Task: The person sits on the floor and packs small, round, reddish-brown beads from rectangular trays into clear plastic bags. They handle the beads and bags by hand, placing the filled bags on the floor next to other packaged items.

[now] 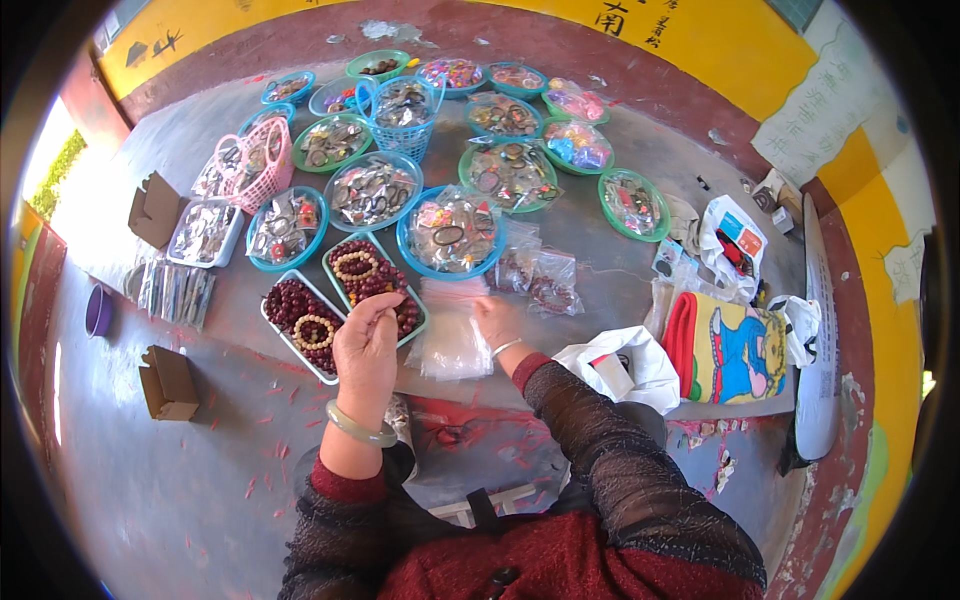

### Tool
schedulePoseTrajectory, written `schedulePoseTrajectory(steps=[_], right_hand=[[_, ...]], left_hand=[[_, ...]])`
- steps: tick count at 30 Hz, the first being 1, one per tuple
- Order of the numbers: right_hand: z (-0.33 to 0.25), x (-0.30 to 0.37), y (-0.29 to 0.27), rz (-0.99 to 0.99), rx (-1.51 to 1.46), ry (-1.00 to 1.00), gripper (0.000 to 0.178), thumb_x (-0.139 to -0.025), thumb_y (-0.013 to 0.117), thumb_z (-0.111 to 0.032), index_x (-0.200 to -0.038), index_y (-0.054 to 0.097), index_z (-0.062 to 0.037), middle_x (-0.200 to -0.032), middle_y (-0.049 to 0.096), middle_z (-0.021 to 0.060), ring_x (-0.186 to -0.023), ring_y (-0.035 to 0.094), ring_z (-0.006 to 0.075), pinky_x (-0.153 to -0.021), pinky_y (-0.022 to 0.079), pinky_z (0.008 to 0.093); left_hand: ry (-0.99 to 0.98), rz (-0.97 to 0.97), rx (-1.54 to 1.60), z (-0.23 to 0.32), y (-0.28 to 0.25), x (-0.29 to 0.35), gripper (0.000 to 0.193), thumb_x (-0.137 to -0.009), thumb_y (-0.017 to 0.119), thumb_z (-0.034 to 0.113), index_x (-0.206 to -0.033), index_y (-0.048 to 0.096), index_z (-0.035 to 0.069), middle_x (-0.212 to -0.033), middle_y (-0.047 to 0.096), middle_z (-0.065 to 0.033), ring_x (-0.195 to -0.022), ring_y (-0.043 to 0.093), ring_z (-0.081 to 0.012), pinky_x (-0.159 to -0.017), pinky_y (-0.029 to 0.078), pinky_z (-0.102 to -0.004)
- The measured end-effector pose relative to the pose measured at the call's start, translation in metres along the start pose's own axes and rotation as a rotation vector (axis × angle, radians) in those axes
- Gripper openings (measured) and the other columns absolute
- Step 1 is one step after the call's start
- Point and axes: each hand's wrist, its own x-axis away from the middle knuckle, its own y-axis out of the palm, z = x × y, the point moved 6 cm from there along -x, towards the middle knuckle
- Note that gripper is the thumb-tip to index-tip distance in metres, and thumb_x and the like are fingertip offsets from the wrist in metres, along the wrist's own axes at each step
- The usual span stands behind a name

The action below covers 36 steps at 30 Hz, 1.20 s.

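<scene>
My left hand (365,345), a pale bangle on its wrist, is raised over two trays with its fingers pinched together; whatever is between them is too small to make out. Dark red bead bracelets (285,300) fill the left tray (287,350), with a tan bead bracelet (313,333) on top. The right tray (412,336) holds similar bracelets, partly covered by my hand. My right hand (497,322) has its curled fingers closed at the upper right edge of a stack of clear plastic bags (452,345). Beside it lie bagged dark bracelets (553,280).
Baskets of bagged trinkets crowd the far side, including a blue basket (452,272) and a pink basket (262,178). On the right are a white bag (640,375) and a folded colourful blanket (735,345). Cardboard boxes (168,383) and a purple container (99,311) stand left.
</scene>
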Motion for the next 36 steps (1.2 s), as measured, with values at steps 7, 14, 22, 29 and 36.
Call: schedulePoseTrajectory(steps=[7, 14, 22, 29, 36], right_hand=[[0.075, -0.032, -0.054, 0.213, 0.255, 0.112, 0.028, -0.072, 0.059, -0.026, -0.096, 0.06, -0.0114, -0.105, 0.057, 0.0106, -0.101, 0.052, 0.0269, -0.086, 0.04, 0.0367], [0.046, -0.086, -0.032, -0.353, 0.554, 0.091, 0.079, -0.066, 0.066, -0.031, -0.132, 0.026, -0.0174, -0.142, 0.015, 0.01, -0.132, 0.01, 0.0286, -0.099, 0.024, 0.0492], [0.05, -0.102, -0.019, -0.451, 0.494, 0.06, 0.07, -0.066, 0.064, -0.02, -0.129, 0.032, -0.0166, -0.134, 0.031, 0.0072, -0.126, 0.025, 0.0287, -0.096, 0.029, 0.0509], [0.078, -0.078, -0.031, -0.557, 0.486, -0.115, 0.061, -0.069, 0.052, -0.006, -0.126, 0.037, -0.0194, -0.128, 0.039, 0.0064, -0.118, 0.039, 0.0269, -0.093, 0.034, 0.0484], [0.109, -0.016, -0.049, -0.848, 0.581, -0.317, 0.063, -0.067, 0.051, -0.008, -0.127, 0.038, -0.0203, -0.131, 0.038, 0.0098, -0.119, 0.038, 0.0276, -0.095, 0.035, 0.0382]], left_hand=[[-0.01, -0.046, -0.073, 0.004, 0.014, 0.0, 0.017, -0.082, 0.046, 0.0, -0.093, 0.059, -0.002, -0.073, 0.055, 0.0016, -0.062, 0.045, -0.002, -0.057, 0.036, -0.0153], [-0.009, -0.074, -0.215, 0.01, 0.026, 0.001, 0.016, -0.08, 0.047, -0.002, -0.091, 0.059, -0.001, -0.072, 0.056, -0.0011, -0.063, 0.048, -0.004, -0.058, 0.038, -0.017], [0.08, -0.094, -0.331, 0.006, 0.033, -0.005, 0.015, -0.079, 0.048, -0.001, -0.089, 0.059, 0.0, -0.066, 0.053, -0.0015, -0.057, 0.044, -0.0055, -0.053, 0.036, -0.019], [0.096, -0.127, -0.373, 0.011, 0.038, -0.003, 0.016, -0.078, 0.047, -0.001, -0.088, 0.059, 0.0, -0.07, 0.056, -0.0055, -0.058, 0.049, -0.0093, -0.055, 0.039, -0.0214], [0.141, -0.144, -0.346, 0.008, 0.046, -0.001, 0.016, -0.077, 0.047, 0.001, -0.088, 0.059, 0.0, -0.073, 0.059, -0.009, -0.059, 0.053, -0.0135, -0.057, 0.042, -0.0238]])
